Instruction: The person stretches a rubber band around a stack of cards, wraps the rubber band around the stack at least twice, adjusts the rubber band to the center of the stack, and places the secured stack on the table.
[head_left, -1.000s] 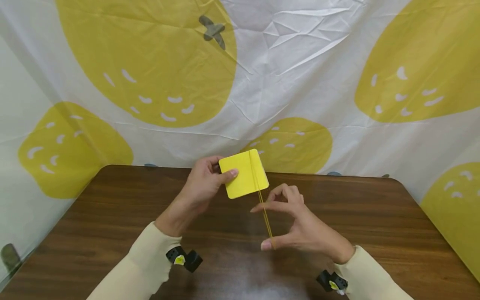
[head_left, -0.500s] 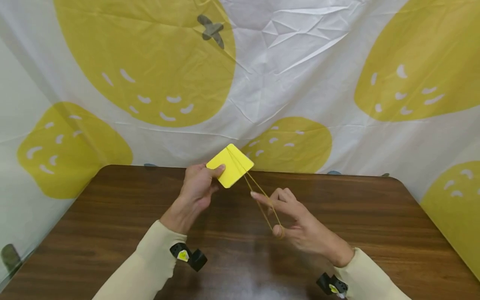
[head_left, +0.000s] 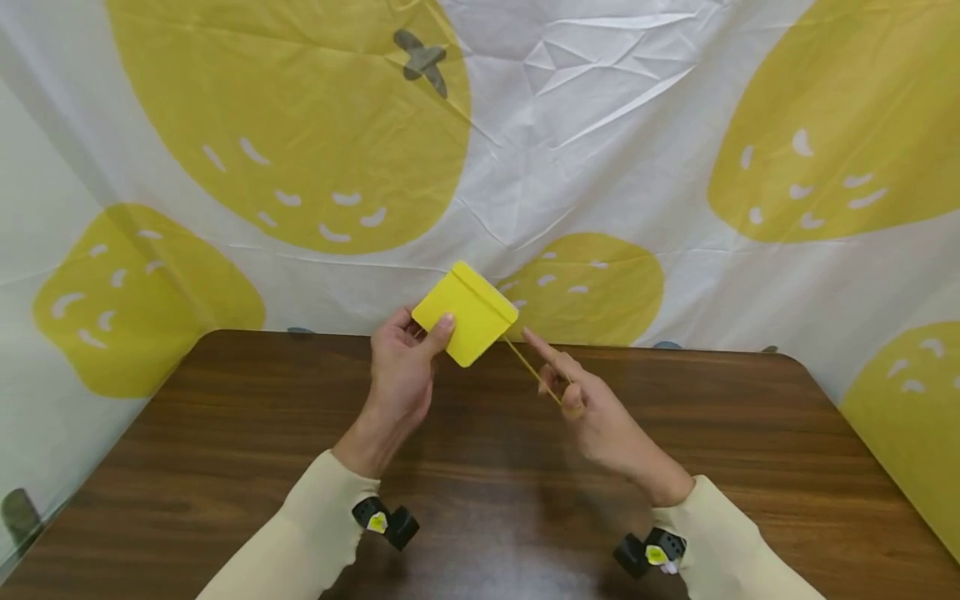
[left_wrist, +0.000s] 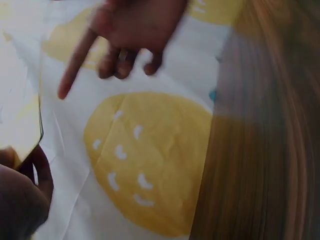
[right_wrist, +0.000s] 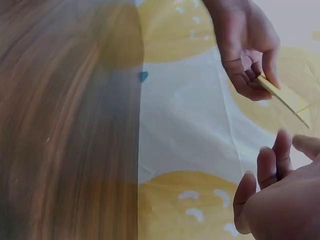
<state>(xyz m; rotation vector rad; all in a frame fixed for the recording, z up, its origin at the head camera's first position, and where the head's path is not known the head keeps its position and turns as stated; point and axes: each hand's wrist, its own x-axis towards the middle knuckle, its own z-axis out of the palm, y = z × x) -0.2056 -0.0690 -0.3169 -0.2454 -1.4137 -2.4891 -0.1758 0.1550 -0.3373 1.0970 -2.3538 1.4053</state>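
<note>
My left hand (head_left: 401, 375) pinches a yellow square pad with rounded corners (head_left: 468, 329), thumb on its face and fingers behind. The pad is held up above the table, one corner pointing upward. A thin yellow rubber band (head_left: 533, 372) stretches from the pad's right corner to my right hand (head_left: 603, 425), where it is hooked at the curled thumb and fingers. The right index finger points out toward the pad. A crease-like line runs across the pad near its upper right edge. In the right wrist view the pad (right_wrist: 286, 101) shows nearly edge-on.
Below both hands is a dark brown wooden table (head_left: 480, 467) with rounded back corners. Behind it hangs a white cloth (head_left: 360, 287) printed with large yellow fruit shapes. Each sleeve carries a small black camera on a strap, such as the left wrist camera (head_left: 401, 527).
The pad has turned so one corner points up and has risen slightly. My right hand has moved up toward it, and the stretched part of the rubber band has grown shorter.
</note>
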